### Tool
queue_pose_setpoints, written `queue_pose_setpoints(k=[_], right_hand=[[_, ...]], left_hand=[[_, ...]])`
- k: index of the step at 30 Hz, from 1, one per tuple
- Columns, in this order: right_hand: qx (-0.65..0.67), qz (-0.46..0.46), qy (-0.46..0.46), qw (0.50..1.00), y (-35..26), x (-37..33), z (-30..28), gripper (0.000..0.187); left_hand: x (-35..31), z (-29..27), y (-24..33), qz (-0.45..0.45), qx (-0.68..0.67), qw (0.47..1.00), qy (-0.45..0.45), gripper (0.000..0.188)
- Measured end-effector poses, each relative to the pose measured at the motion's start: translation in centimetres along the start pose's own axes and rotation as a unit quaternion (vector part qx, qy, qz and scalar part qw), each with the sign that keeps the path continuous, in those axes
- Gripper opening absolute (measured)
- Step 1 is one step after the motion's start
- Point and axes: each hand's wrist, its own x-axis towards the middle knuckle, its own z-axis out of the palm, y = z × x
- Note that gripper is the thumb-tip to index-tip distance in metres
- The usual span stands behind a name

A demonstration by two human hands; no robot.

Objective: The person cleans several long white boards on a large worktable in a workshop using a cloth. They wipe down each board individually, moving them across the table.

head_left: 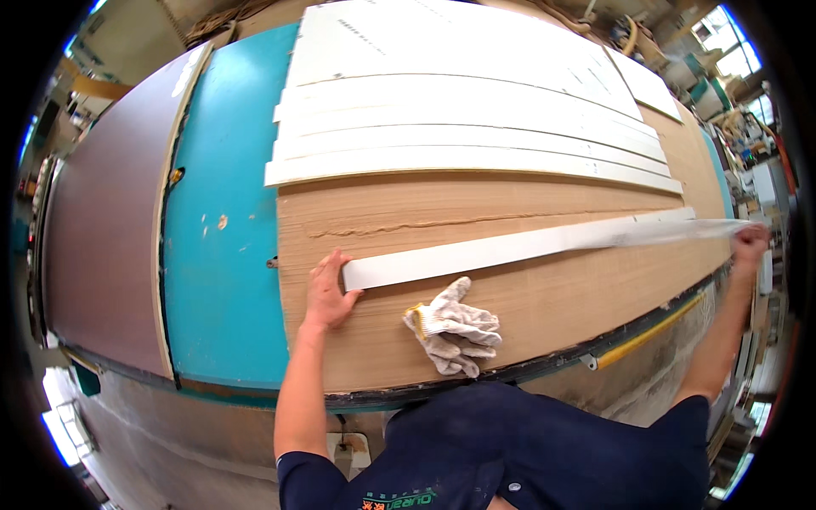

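A long narrow white strip of board (476, 252) lies slantwise across the brown sheet on the table. My left hand (329, 293) grips its left end, the thumb at the near edge and the fingers at the far edge. At the far right my right hand (750, 242) is closed in a fist on a thin see-through plastic film (680, 229). The film stretches taut from the fist back to the right part of the strip, where it still clings. Just in front of the strip lies a pair of soiled white knit work gloves (455, 330).
Several white boards (459, 102) lie side by side beyond the strip. The brown sheet (527, 319) carries a ragged ridge (442, 225). To the left are a teal table surface (229, 187) and a purple-brown panel (106, 221). A yellow bar (650, 330) runs along the front edge.
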Motion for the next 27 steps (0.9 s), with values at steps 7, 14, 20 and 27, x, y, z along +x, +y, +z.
queue_pose_setpoints(k=[7, 14, 20, 27], right_hand=[[-0.351, -0.151, 0.169, 0.909, -3.2, 1.2, -4.4, 0.017], [-0.622, 0.056, -0.222, 0.749, 17.9, -20.3, 15.5, 0.073], [-0.677, 0.091, -0.354, 0.638, 18.2, -26.5, 26.5, 0.070], [-0.459, 0.269, -0.372, 0.760, 22.2, -26.3, 27.1, 0.033]], left_hand=[[-0.2, -1.7, 1.1, -0.008, 0.066, 0.997, -0.047, 0.075], [-7.8, -8.6, -2.9, -0.070, 0.241, 0.962, -0.111, 0.075], [-4.9, -7.2, 3.8, -0.033, 0.236, 0.952, -0.190, 0.083], [5.1, 10.0, 12.8, 0.124, 0.158, 0.962, -0.184, 0.063]])
